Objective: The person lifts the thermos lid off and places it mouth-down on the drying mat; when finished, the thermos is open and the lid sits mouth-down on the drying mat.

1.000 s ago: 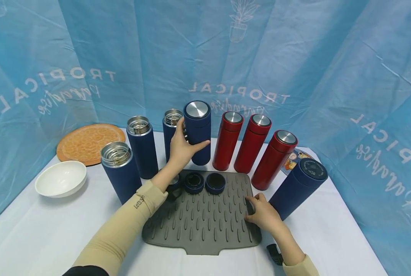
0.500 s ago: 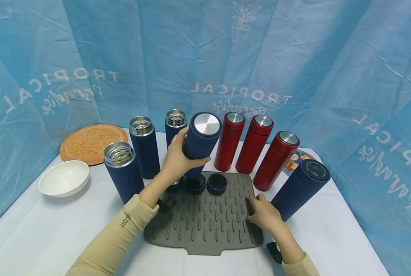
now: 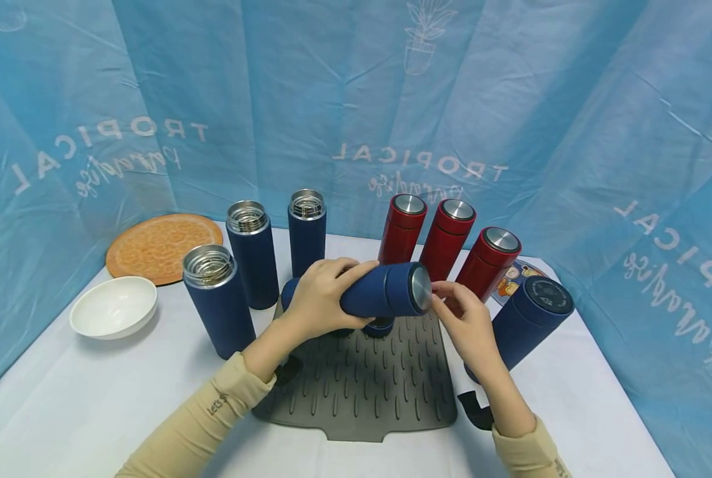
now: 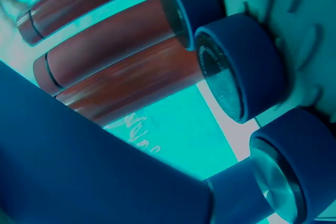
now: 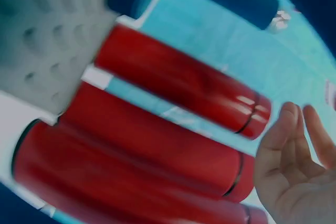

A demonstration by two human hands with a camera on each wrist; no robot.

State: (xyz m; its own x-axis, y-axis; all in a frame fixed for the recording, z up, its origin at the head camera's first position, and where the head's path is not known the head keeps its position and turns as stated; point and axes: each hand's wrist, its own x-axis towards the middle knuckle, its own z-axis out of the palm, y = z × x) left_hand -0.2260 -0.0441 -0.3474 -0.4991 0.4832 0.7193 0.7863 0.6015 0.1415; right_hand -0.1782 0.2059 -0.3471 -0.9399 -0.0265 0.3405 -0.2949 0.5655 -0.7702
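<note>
My left hand (image 3: 326, 299) grips a dark blue thermos (image 3: 367, 292), tipped nearly level with its silver-topped lid (image 3: 420, 288) toward the right. Close by that lid is my right hand (image 3: 469, 325), its fingertips at the silver top; whether they touch cannot be told. In the right wrist view the right hand (image 5: 294, 171) has bent fingers with nothing between them. Under the tilted thermos, a blue lid (image 3: 379, 326) rests on the grey ridged mat (image 3: 361, 392). The left wrist view shows further blue lids (image 4: 241, 66) on the mat.
Three lidless blue thermoses (image 3: 254, 259) stand left. Red thermoses (image 3: 487, 269) stand behind on the right, beside another capped blue thermos (image 3: 525, 325). A white bowl (image 3: 113, 309) and an orange round mat (image 3: 161, 245) lie far left. A blue curtain (image 3: 356, 99) hangs behind.
My left hand has brought the blue thermos down and toward me, tipping it from upright to nearly level. My right hand has left the mat's right edge and risen to the lid.
</note>
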